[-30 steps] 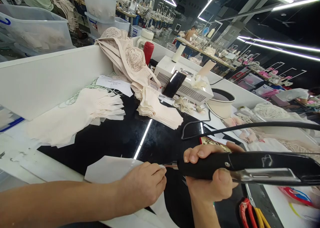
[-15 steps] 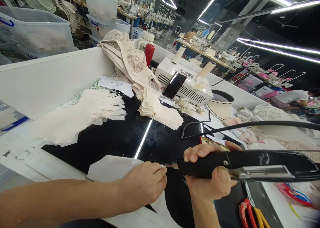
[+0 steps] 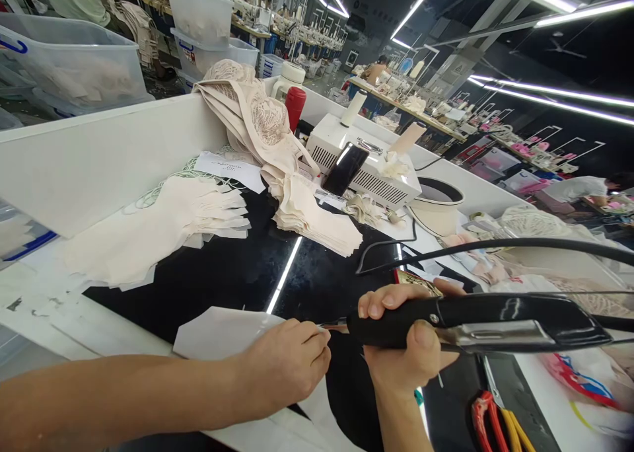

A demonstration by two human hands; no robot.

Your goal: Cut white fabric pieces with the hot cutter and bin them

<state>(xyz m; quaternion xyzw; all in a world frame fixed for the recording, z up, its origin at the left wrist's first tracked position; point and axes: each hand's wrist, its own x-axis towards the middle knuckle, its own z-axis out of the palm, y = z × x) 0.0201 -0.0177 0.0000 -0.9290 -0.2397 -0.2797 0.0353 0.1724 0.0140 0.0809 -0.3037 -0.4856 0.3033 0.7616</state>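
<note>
The right hand and its black tool have shifted slightly nearer the left hand.

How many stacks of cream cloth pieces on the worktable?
2. The larger stack is at left, overlapping the black surface; the smaller stack is mid-table, before the white vented box. Others may be hidden under the garments.
</note>
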